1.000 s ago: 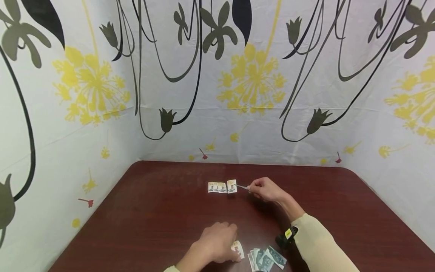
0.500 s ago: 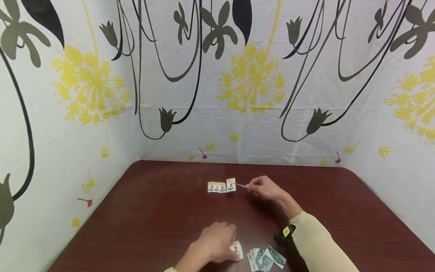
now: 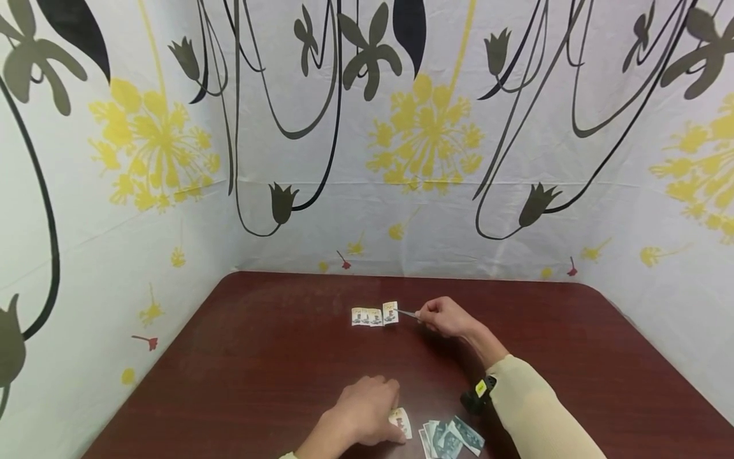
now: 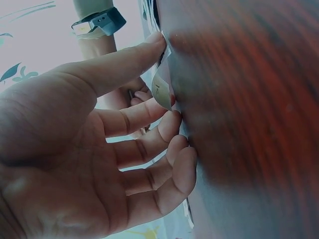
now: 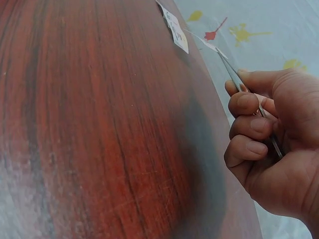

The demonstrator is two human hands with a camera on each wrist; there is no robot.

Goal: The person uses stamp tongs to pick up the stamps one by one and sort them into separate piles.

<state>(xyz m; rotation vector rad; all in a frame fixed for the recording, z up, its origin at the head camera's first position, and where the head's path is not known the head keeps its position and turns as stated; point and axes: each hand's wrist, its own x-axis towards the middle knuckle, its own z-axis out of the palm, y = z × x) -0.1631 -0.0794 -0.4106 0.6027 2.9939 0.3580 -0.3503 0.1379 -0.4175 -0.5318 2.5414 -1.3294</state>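
Note:
My right hand point(image 3: 446, 317) grips a pair of tweezers point(image 3: 408, 313), their tips on a small paper stamp point(image 3: 390, 312) at the back of the table. In the right wrist view this stamp point(image 5: 213, 46) is raised at the tips of the tweezers point(image 5: 261, 117). Just left of it lies a row of overlapping similar stamps point(image 3: 366, 317). Near the front, my left hand point(image 3: 364, 414) rests low over the table beside another stamp point(image 3: 402, 422). In the left wrist view that stamp point(image 4: 161, 92) bows up between thumb and index finger; the other fingertips touch the table.
A loose pile of greenish stamps point(image 3: 450, 437) lies at the front, right of my left hand. A black wrist camera point(image 3: 478, 395) sits on my right wrist. The brown wooden table point(image 3: 275, 370) meets white printed cloth point(image 3: 321, 242) behind and at the sides.
The stamp in the tweezers has shifted very slightly left and up, closer to the row. My right hand moves with it. The left hand stays in place.

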